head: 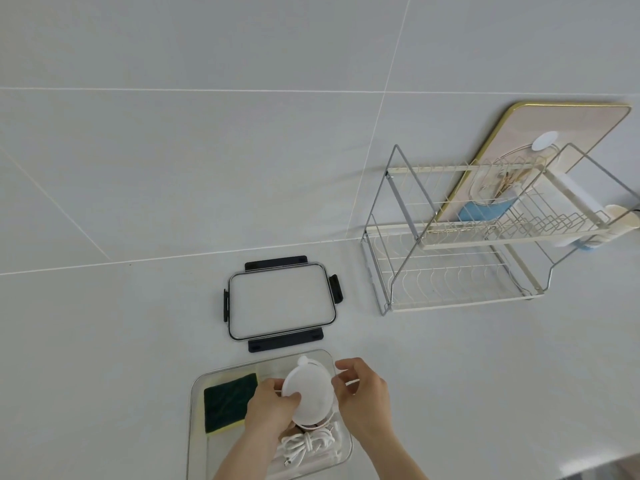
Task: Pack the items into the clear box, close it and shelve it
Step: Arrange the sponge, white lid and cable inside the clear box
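Note:
The clear box (199, 386) sits on the white counter at the bottom centre. A green and yellow sponge (227, 401) lies in its left part, and a coiled white cable (306, 443) lies at its near side. My left hand (268, 410) grips the left edge of a round white silicone lid (308, 391) held over the box. My right hand (362, 393) pinches the lid's right edge. The box's clear lid with black latches (280, 301) lies flat on the counter just behind the box.
A two-tier wire dish rack (460, 233) stands at the right against the tiled wall. A gold-rimmed board (561, 133) leans behind it, and a white cup (621, 216) hangs at its right end.

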The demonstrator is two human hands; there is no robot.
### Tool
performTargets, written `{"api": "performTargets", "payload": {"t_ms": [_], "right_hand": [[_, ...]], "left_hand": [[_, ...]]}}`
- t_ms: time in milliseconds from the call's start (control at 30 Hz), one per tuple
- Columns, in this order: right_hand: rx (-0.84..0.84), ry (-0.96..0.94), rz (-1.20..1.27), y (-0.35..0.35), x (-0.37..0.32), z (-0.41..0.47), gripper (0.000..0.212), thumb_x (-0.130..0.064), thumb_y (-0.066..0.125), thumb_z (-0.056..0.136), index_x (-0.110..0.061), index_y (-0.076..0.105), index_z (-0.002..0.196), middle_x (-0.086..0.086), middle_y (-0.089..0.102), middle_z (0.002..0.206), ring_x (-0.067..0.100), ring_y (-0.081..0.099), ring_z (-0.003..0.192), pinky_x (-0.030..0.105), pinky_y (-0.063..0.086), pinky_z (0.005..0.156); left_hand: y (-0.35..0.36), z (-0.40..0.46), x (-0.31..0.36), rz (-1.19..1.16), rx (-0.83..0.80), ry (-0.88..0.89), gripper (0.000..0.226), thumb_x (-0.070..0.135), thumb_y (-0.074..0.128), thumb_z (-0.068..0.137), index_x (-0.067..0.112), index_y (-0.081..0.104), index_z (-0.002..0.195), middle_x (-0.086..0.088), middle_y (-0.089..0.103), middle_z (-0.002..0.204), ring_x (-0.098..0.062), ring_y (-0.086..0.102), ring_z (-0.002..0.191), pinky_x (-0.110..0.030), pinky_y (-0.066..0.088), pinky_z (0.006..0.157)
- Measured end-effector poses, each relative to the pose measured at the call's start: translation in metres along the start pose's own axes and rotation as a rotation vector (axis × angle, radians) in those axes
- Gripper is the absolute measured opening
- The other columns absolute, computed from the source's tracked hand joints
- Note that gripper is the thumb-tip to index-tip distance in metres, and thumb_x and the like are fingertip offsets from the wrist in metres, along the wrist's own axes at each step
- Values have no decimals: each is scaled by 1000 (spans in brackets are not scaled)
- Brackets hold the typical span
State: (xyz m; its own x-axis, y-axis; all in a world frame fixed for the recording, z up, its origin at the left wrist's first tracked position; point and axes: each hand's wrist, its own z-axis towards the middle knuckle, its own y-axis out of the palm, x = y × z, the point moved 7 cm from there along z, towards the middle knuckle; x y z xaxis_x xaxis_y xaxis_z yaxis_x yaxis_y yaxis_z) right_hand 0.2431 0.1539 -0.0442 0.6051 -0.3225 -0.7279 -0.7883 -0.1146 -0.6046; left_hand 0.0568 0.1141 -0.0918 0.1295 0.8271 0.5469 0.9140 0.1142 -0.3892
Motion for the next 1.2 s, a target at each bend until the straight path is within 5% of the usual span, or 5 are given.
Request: {"api": "performTargets", "payload": {"t_ms": [333,433,633,967,1200], "right_hand": [[9,-85,-58,-1,-4,0,19,-20,68,86,-28,67,104,-11,68,84,6,63,66,31,55,71],[88,-301,-255,-5,-20,-8,28,-19,70,84,-27,64,110,-10,61,105,11,63,85,30,53,65],[23,-840,-566,20,-60,-32,26,-10,76,65,-24,71,86,-9,66,82,16,61,79,25,52,66],[-407,-780,-884,65,-41,-28,35,-32,55,94,-18,62,125,5,68,118,29,56,114,38,38,107],[-425,-750,-970,75,-33,-29,39,-39,54,95,-19,61,128,6,60,128,30,51,122,41,35,110]], "left_hand": [[3,-13,12,428,279,194,32,37,60,88,25,47,114,1,70,102,-15,55,71,-25,46,58],[4,-17,11,447,305,251,37,39,61,88,24,40,114,1,66,105,-16,56,71,-25,45,57],[-3,-30,13,434,311,388,35,29,55,90,22,36,118,5,53,125,-22,62,81,-31,41,64],[-14,-41,13,941,145,562,34,31,53,83,24,32,109,10,52,78,-17,51,63,-28,35,55],[-14,-40,9,995,136,621,49,32,55,88,19,28,126,4,64,89,-18,53,66,-28,36,58]]}}
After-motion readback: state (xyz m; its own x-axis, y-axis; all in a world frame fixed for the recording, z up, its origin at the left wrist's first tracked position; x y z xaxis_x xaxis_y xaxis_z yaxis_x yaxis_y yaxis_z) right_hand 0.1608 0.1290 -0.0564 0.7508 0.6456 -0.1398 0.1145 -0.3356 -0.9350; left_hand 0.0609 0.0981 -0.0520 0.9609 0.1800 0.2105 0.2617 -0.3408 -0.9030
